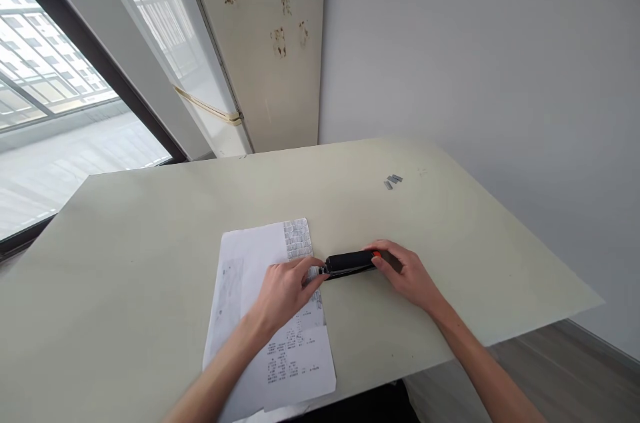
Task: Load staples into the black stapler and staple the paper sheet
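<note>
A black stapler [350, 261] lies lengthwise between my two hands, just right of the paper. My left hand [287, 286] reaches over the printed sheets [235, 316] and pinches the stapler's left end between thumb and fingers. At the other end, my right hand [403, 270] grips the stapler, with a small red-orange patch showing by the thumb. The sheets lie flat, with dense print along the right edge and a mostly blank left part. My left hand and forearm hide some of the print.
Several small grey staple strips [393, 181] lie toward the back right of the pale table [150, 230]. Behind the table stand a refrigerator [270, 90] with worn patches and a grey wall [475, 63]. A window [45, 76] is at the left.
</note>
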Demonstrator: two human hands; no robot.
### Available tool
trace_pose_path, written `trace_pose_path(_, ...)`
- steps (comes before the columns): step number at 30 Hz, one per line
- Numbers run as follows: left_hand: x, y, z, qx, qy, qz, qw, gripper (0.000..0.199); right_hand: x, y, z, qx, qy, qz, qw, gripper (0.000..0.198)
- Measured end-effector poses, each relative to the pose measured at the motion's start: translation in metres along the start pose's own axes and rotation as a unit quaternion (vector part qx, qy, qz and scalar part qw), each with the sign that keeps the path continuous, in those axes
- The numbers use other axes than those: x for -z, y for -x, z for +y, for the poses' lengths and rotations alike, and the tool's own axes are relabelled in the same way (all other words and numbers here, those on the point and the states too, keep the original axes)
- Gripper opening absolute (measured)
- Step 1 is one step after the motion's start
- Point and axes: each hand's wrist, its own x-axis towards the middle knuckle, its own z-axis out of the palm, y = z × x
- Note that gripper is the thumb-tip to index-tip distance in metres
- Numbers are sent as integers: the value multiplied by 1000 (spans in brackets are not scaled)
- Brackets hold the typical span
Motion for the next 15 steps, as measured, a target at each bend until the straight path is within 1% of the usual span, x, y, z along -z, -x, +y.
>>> trace_pose_path(3,8,4,-2,-2,-13,-5,1000,33,1,0,-1,1,2,-7,1000,36)
trace_pose_path(9,30,19,-10,12,-24,-1,1000,41,1,1,-4,-1,10,-6,1000,38)
trace_pose_path(15,41,32,-19,40,-24,-7,999,41,2,2,-4,-1,11,-12,1000,35)
